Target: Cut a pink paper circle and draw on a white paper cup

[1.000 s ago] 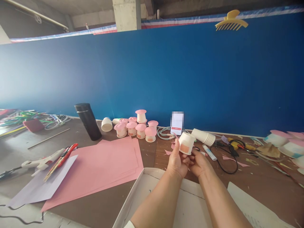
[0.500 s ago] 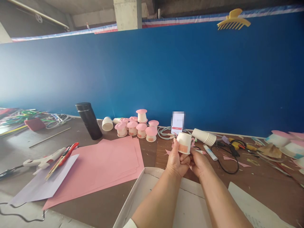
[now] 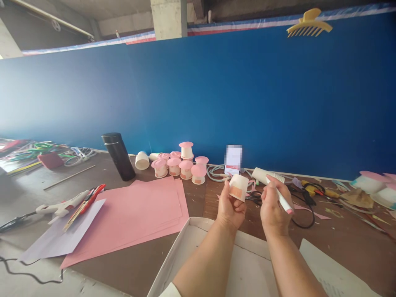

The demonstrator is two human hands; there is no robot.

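Observation:
A white paper cup, upside down with an orange-brown patch on its side, is gripped by my left hand above the cardboard tray. My right hand, just to the right of the cup and apart from it, is closed around a white marker with a pink end. Behind that hand lies a nested stack of paper cups, partly hidden. Several cups with pink paper tops stand in a group at the back, one raised on another.
Pink paper sheets cover the left, with a red utility knife and glue gun beside them. A black bottle, a phone, cables and scissors lie further back. The cardboard tray is in front.
My right hand has left the cup, moved right and up, and now holds the marker. The cup stays in my left hand, slightly tilted. The view has shifted a little.

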